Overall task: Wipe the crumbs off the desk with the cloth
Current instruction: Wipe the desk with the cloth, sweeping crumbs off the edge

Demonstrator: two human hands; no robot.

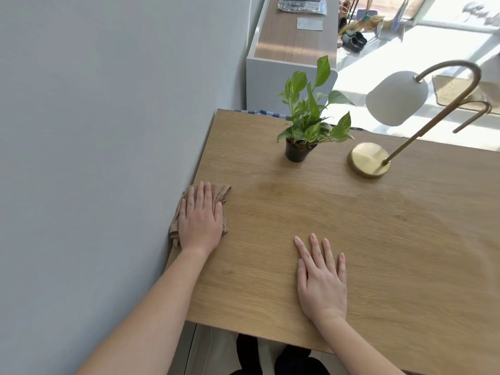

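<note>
The left hand (198, 217) lies palm down on the cloth (224, 192), fingers straight and close together, pressing it flat to the desk (378, 239) rather than pinching or bunching it. The cloth is a thin tan rag, nearly the colour of the wood. It is rumpled at its edges and shows only as a fringe round the hand: a loose corner past the fingertips on the right and a crumpled strip along the left. Its long axis runs with the hand, from near to far. It sits at the desk's left margin, hard against the grey wall (94, 131), so all the open wood lies to its right, and I judge any coming stroke must sweep that way or back toward the near edge. The right hand (322, 277) rests flat on bare wood with its fingers spread and holds nothing. It is well apart from the cloth, to the right and nearer the person, so the left hand is plainly the one to do the wiping. Farther off, toward the back of the desk, stand a small potted plant (299, 152) in a black pot and the round brass base of a lamp (369, 160); a wide sweep would have to stop short of both. No crumbs can be made out on the wood grain in this view.
</note>
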